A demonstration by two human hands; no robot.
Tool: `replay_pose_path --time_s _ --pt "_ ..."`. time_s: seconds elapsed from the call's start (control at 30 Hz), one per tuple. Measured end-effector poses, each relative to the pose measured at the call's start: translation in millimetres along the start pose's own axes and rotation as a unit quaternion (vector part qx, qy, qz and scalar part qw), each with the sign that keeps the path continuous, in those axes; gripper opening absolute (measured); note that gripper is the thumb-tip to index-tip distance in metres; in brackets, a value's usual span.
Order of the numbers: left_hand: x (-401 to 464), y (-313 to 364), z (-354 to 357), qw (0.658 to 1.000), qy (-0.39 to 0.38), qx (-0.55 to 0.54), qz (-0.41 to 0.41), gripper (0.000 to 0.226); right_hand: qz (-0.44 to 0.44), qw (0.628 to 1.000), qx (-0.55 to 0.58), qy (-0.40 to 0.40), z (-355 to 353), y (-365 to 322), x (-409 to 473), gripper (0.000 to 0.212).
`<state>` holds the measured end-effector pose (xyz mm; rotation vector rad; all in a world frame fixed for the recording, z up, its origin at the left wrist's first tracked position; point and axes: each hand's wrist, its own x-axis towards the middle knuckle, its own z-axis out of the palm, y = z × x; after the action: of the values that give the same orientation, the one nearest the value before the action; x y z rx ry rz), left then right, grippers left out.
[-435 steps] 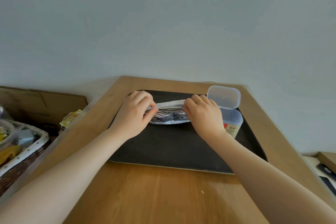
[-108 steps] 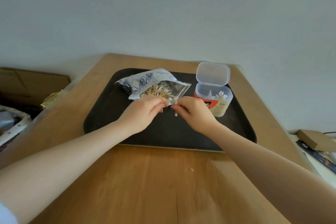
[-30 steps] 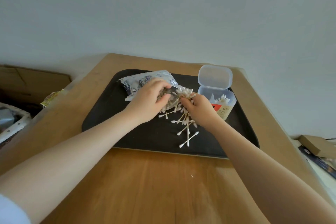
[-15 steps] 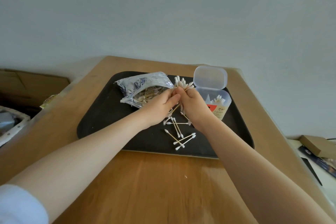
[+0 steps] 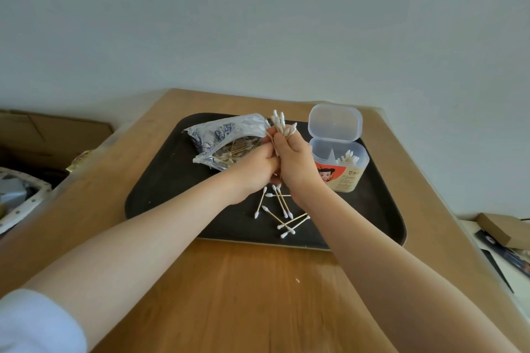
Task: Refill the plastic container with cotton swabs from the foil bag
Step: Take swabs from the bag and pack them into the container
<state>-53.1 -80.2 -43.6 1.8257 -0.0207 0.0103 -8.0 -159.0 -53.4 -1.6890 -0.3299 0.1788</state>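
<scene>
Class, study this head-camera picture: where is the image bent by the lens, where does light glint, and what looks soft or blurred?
Head view: the wide lens makes the table edges splay outward; the foil bag glints with pale highlights; light is soft and even, shadows faint; the white sleeve at the bottom corner looks soft; the swab bundle in the hands stays fairly sharp.

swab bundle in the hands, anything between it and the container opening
Nothing visible does. The bundle of swabs is gripped by the right hand and left hand just left of the plastic container, whose lid stands flipped open.
</scene>
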Motion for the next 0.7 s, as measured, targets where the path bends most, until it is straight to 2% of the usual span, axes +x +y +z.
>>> replay_pose_path --time_s 0.07,0.13,0.2,0.27,0.37,0.53,0.7 --pt "-1 1 -6 0.995 -0.033 -0.088 -0.023 0.033 -0.014 1.0 -0.02 -0.011 -4 0 0 0.024" --pt "-4 2 -9 0.984 -0.059 -0.165 -0.044 0.028 -0.032 0.998 0.016 -0.042 -8 -5 -3 0.016" --pt "-2 -1 -11 0.985 -0.048 -0.154 -0.056 0.04 -0.053 0.994 0.044 -0.087 -12 -6 -5 0.019" --pt "-1 -3 -13 0.995 -0.031 -0.085 -0.048 0.053 -0.06 0.989 0.058 -0.122 -14 -6 -8 0.023" --pt "-4 -1 -15 0.998 -0.041 -0.029 -0.044 0.044 -0.045 0.985 0.067 -0.149 -16 -5 -9 0.032" --pt "-5 -5 -14 0.983 -0.085 -0.152 -0.063 0.044 0.006 0.978 0.107 -0.177 -21 -2 -7 0.037" --pt "-5 -6 -11 0.974 -0.063 -0.21 -0.062 0.028 -0.014 0.977 0.052 -0.209 -21 -3 -5 0.056"
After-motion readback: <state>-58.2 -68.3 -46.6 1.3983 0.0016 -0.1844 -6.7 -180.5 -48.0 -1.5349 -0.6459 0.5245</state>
